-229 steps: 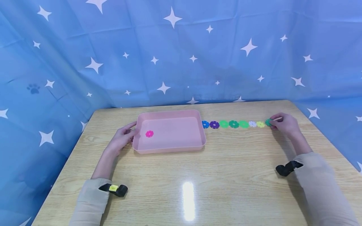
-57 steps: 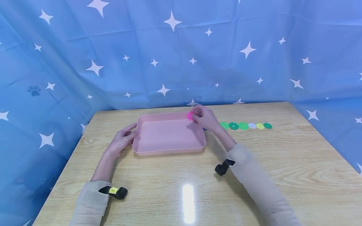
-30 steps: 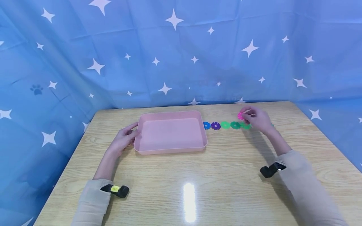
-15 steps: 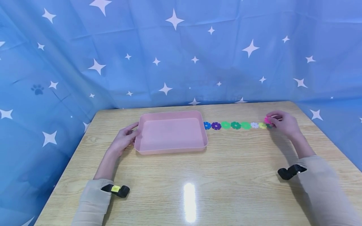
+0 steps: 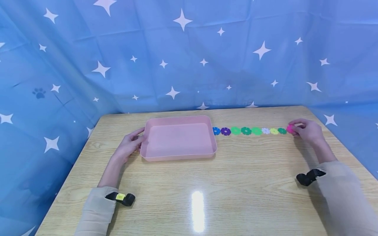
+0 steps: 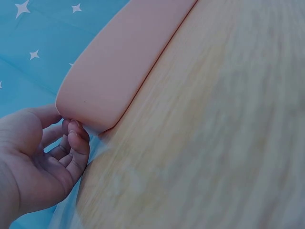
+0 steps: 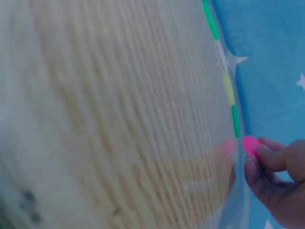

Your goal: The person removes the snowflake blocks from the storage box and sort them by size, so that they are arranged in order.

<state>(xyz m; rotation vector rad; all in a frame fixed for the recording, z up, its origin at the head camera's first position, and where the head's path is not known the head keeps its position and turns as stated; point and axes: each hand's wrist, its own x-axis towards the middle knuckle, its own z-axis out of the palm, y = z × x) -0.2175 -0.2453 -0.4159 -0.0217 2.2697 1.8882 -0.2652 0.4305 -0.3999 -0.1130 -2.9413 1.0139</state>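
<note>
My right hand [image 5: 309, 131] pinches a pink flower-shaped disc [image 5: 290, 128] at the right end of a row of similar discs. In the right wrist view this pink disc [image 7: 249, 143] is tilted between thumb and fingers, just past a green disc [image 7: 236, 121]; whether it touches the table is unclear. A shallow pink tray [image 5: 178, 139] stands at the left of the row, with nothing inside. My left hand [image 5: 127, 146] grips its left wall. Seen in the left wrist view, the fingers of this hand [image 6: 43, 157] curl at the tray's corner [image 6: 90, 112].
The row runs right from the tray along the back of the wooden table [image 5: 242, 183]: blue [image 5: 217, 131], purple [image 5: 225, 131], several greens, white [image 5: 265, 130] and yellow [image 5: 274, 131]. A blue star-patterned cloth [image 5: 189, 59] hangs behind the table's back edge.
My right hand has taken the pink disc out of the tray and carried it right, past the green disc it set down earlier at the row's end. My left hand stays at the tray.
</note>
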